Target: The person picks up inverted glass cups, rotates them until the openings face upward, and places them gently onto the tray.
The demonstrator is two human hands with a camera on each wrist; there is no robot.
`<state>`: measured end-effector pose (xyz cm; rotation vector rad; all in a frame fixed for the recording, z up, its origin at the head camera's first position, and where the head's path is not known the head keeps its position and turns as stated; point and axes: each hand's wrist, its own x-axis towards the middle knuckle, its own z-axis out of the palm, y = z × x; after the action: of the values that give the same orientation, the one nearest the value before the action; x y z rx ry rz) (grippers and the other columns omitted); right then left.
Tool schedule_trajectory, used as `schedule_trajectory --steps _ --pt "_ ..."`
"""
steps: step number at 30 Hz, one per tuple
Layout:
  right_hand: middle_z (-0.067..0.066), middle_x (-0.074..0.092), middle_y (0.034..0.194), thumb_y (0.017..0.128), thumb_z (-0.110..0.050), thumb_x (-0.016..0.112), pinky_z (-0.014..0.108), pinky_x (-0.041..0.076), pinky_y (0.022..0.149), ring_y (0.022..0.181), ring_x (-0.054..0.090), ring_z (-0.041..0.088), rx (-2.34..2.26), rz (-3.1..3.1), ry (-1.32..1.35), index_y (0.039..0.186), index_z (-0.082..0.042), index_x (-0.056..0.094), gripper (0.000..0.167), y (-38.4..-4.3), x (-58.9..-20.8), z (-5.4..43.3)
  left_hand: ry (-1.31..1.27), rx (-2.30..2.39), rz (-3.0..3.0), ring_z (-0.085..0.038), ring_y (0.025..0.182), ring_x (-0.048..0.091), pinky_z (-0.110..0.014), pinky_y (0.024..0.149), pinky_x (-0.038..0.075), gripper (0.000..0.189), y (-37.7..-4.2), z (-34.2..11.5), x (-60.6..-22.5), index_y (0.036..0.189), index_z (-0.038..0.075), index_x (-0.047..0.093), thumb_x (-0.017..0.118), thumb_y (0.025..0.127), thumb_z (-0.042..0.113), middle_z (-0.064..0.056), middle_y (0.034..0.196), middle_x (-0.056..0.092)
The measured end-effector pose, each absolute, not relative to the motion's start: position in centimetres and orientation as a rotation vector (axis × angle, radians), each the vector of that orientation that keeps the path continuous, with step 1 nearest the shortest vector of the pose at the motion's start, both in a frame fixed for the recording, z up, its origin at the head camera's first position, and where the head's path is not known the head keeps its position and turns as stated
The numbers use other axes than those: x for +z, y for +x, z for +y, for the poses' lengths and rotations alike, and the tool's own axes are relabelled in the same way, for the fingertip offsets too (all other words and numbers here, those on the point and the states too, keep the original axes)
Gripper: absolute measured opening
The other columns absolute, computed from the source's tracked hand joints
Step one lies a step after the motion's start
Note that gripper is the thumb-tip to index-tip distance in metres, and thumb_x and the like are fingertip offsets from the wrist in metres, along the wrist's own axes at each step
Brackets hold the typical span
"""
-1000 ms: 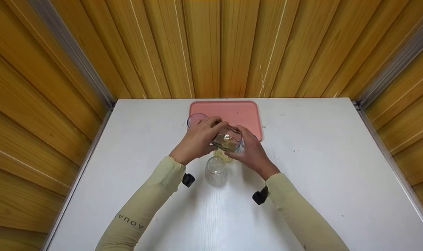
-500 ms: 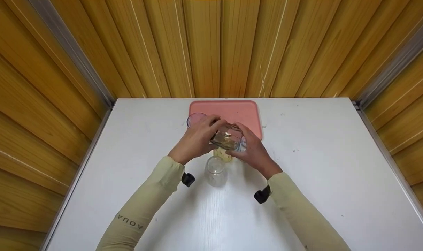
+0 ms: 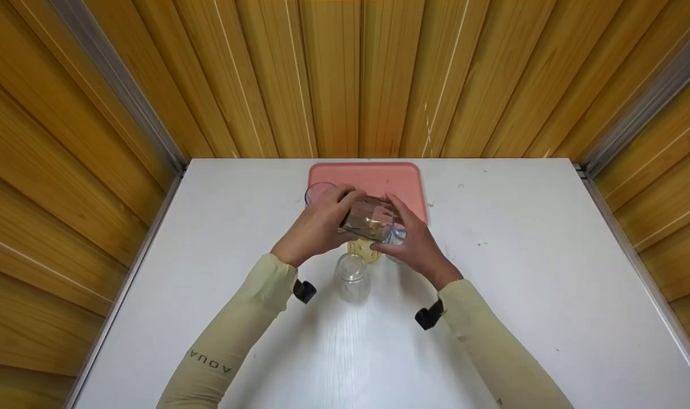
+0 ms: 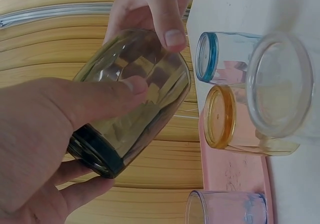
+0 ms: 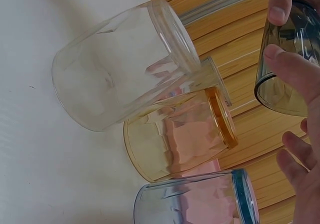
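Note:
A smoky grey-brown drinking glass (image 3: 372, 220) is held tilted on its side, raised above the table. My left hand (image 3: 319, 224) grips it near the thick dark base, thumb along its wall in the left wrist view. At the rim end, my right hand (image 3: 416, 244) holds it between thumb and fingers. Below stand three upturned glasses: a clear one (image 3: 352, 284), a yellow one (image 3: 365, 250) partly covered by the held glass, and a blue one (image 3: 398, 234) half hidden by my right hand. Their bases face up.
A pink tray (image 3: 373, 175) lies at the table's back edge. A pink-purple glass (image 3: 319, 193) stands mouth up at the tray's left side, partly behind my left hand. Wood-panelled walls (image 3: 333, 79) surround the white table (image 3: 521, 255).
The smoky glass has tipped in my hands, so more of its side shows in the head view. Both hands have risen slightly, and more of the blue and yellow glasses shows.

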<state>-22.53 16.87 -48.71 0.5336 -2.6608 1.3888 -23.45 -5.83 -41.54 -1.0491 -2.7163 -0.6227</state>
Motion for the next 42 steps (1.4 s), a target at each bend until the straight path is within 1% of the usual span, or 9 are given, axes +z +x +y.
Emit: schedule_trajectory --steps 3,8,13,21,26,29,32,36,42 --pt "-0.005 0.044 0.149 0.073 -0.032 0.084 0.046 0.042 0.109 0.132 0.049 0.023 1.389 -2.645 0.555 0.151 -0.035 0.022 0.100 -22.58 -48.74 16.94 -1.057 -0.654 -2.715 -0.020 0.121 0.051 -0.040 0.104 0.048 0.078 -23.42 -5.89 -41.58 0.138 0.023 0.044 0.085 0.072 0.022 0.000 0.135 0.048" --pt "-0.007 0.047 0.145 0.073 -0.031 0.084 0.043 0.044 0.108 0.131 0.050 0.018 1.385 -2.621 0.580 0.148 -0.033 0.030 0.093 -22.57 -48.63 17.05 -1.057 -0.686 -2.733 -0.019 0.123 0.050 -0.041 0.105 0.047 0.079 -23.36 -5.99 -41.70 0.140 0.025 0.043 0.085 0.073 0.023 0.001 0.137 0.047" --pt "-0.007 0.050 0.140 0.073 -0.032 0.085 0.044 0.045 0.107 0.128 0.052 0.018 1.397 -2.602 0.616 0.145 -0.032 0.035 0.088 -22.58 -48.58 17.19 -1.041 -0.670 -2.775 -0.019 0.127 0.048 -0.041 0.108 0.045 0.084 -23.24 -6.05 -41.76 0.144 0.026 0.040 0.085 0.073 0.025 0.001 0.142 0.045" --pt "-0.005 0.052 0.139 0.072 -0.033 0.085 0.041 0.045 0.107 0.124 0.056 0.020 1.383 -2.578 0.652 0.144 -0.026 0.038 0.087 -22.55 -48.47 17.25 -1.086 -0.584 -2.714 -0.021 0.133 0.044 -0.040 0.112 0.039 0.086 -23.16 -6.14 -41.89 0.146 0.026 0.038 0.084 0.074 0.023 -0.001 0.146 0.042" --pt "-0.004 0.053 0.138 0.072 -0.035 0.085 0.039 0.046 0.107 0.124 0.056 0.018 1.369 -2.590 0.643 0.143 -0.021 0.040 0.086 -22.51 -48.28 17.24 -1.102 -0.556 -2.664 -0.020 0.132 0.044 -0.040 0.112 0.039 0.087 -23.19 -6.02 -42.06 0.144 0.029 0.039 0.087 0.071 0.023 0.000 0.144 0.043" --pt "-0.002 0.053 0.139 0.072 -0.033 0.085 0.041 0.046 0.106 0.124 0.056 0.021 1.368 -2.590 0.650 0.143 -0.020 0.040 0.085 -22.44 -48.17 17.26 -1.123 -0.535 -2.621 -0.019 0.131 0.044 -0.041 0.113 0.039 0.088 -23.19 -5.85 -42.16 0.142 0.029 0.041 0.088 0.069 0.022 0.001 0.143 0.043" --pt "-0.003 0.053 0.140 0.072 -0.033 0.085 0.041 0.046 0.107 0.125 0.055 0.022 1.370 -2.604 0.642 0.143 -0.022 0.041 0.084 -22.42 -48.10 17.27 -1.129 -0.511 -2.599 -0.018 0.133 0.043 -0.041 0.113 0.039 0.089 -23.19 -5.70 -42.27 0.142 0.030 0.041 0.089 0.067 0.023 0.002 0.144 0.043" --pt "-0.004 0.054 0.137 0.072 -0.038 0.084 0.043 0.046 0.106 0.124 0.055 0.019 1.394 -2.613 0.625 0.142 -0.025 0.042 0.082 -22.39 -48.08 17.33 -1.137 -0.484 -2.598 -0.017 0.137 0.038 -0.043 0.112 0.040 0.090 -23.12 -5.55 -42.39 0.143 0.032 0.041 0.089 0.067 0.024 0.003 0.146 0.042" --pt "-0.003 0.055 0.134 0.073 -0.041 0.083 0.046 0.047 0.104 0.122 0.056 0.019 1.427 -2.589 0.649 0.141 -0.023 0.043 0.081 -22.28 -47.94 17.43 -1.183 -0.464 -2.581 -0.017 0.139 0.036 -0.043 0.112 0.040 0.090 -23.09 -5.34 -42.44 0.144 0.029 0.040 0.088 0.069 0.022 0.002 0.147 0.042"
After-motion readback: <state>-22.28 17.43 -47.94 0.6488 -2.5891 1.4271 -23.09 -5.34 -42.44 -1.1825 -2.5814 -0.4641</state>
